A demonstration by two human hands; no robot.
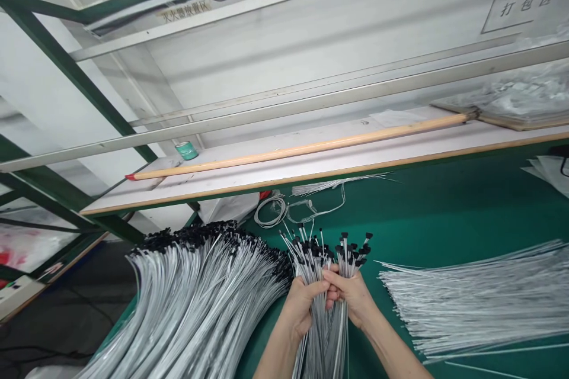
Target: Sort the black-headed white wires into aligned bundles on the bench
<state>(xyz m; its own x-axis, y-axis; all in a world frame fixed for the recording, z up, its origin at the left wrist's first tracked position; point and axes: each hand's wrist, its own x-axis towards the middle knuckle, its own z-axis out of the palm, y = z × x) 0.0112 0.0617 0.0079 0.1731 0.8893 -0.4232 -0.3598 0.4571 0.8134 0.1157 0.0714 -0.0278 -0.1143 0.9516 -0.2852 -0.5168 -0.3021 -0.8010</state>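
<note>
Strands (308,343): thin, grey, black-tipped — too many to count
Bundles (317,320): two
Left hand (300,305): my fingers clamped round the thicker
Right hand (353,293): fingers clamped likewise — the thinner

My left hand (299,308) is gripping a thick bundle of grey cables (317,323) with black ends (312,250), and my right hand (354,296) is holding a thinner bunch (342,337) just beside it. A larger heap of black-tipped cables (191,302) is lying to my left, a flat stack (482,296) is spreading across the green counter (435,207) to my right, and a wooden pole (288,154) is resting on the shelf (249,174)
</note>
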